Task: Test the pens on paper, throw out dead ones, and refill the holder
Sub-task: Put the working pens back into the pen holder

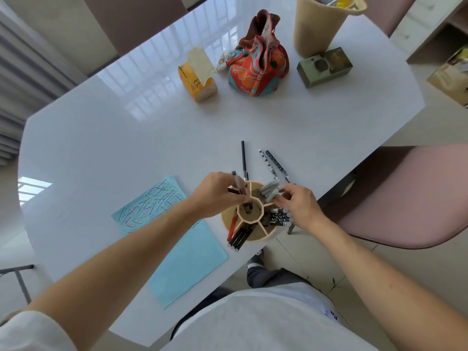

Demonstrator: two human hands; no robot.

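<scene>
Left hand [217,192] pinching a grey pen [238,184] over the compartmented holder [249,215] at the desk [126,138] edge; right hand [298,206] gripping grey pens [271,191] at its rim. Scribbled blue paper [177,236] just left; three loose pens [268,163] behind.

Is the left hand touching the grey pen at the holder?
Touching. The head view shows the left hand pinching the grey pen above the holder.

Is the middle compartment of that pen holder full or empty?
Nearly empty: the pen holder's middle compartment shows mostly bare floor, with one small dark item I cannot identify.
</scene>
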